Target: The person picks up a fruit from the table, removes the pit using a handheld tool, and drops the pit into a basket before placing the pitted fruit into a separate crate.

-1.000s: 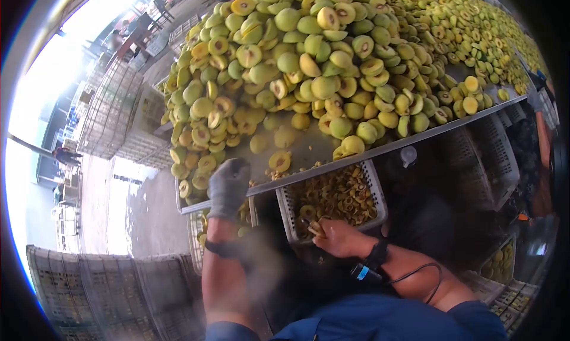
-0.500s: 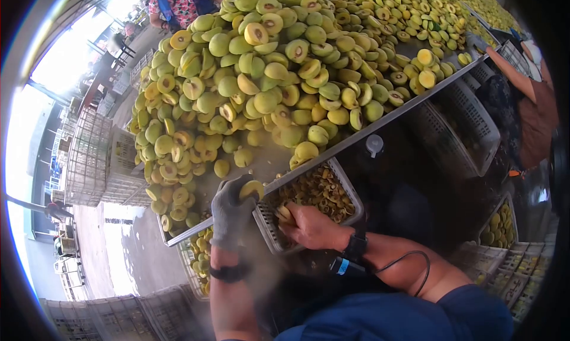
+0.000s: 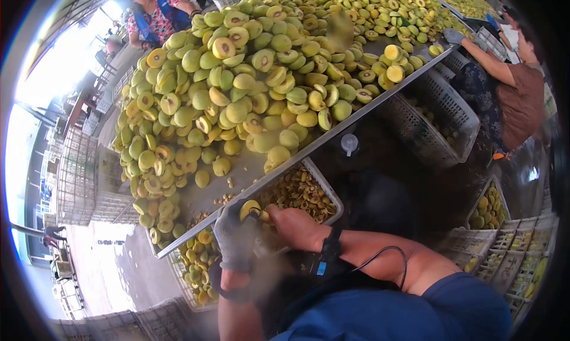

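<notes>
Stacked crates [image 3: 83, 180]: grey mesh crates stand at the far left, beyond the bench end; no lettering on them can be read.
Lower basket [image 3: 193, 270]: under the bench's left end, filled with yellow fruit halves.
Bench [image 3: 237, 176]: a metal sheet with a raised lip that runs up to the right; a bare patch near the lip carries a few loose scraps.
Fruit heap [image 3: 249, 85]: halved green-yellow stone fruit piled high on the bench, many cut faces up with a dark pit hollow.
Left hand [image 3: 236, 239]: in a grey glove, just below the bench lip, fingers curled closed around the fruit half.
Fruit half [image 3: 250, 208]: yellow, cut face up, held at the top of the gloved fingers, in front of the bench lip and over the near edge of the white basket.
Right hand [image 3: 292, 226]: bare, fingers bent with their tips against the fruit half; whether they grip anything of their own cannot be told.
Wrist band [image 3: 328, 249]: dark strap with a small blue-tipped unit and a black cable; any print on it is too small to read.
White basket [image 3: 323, 189]: slotted plastic, under the lip, holding brownish pits and scraps.
Co-worker [image 3: 513, 97]: a person in a brown top at the far right, one arm stretched to the bench.
</notes>
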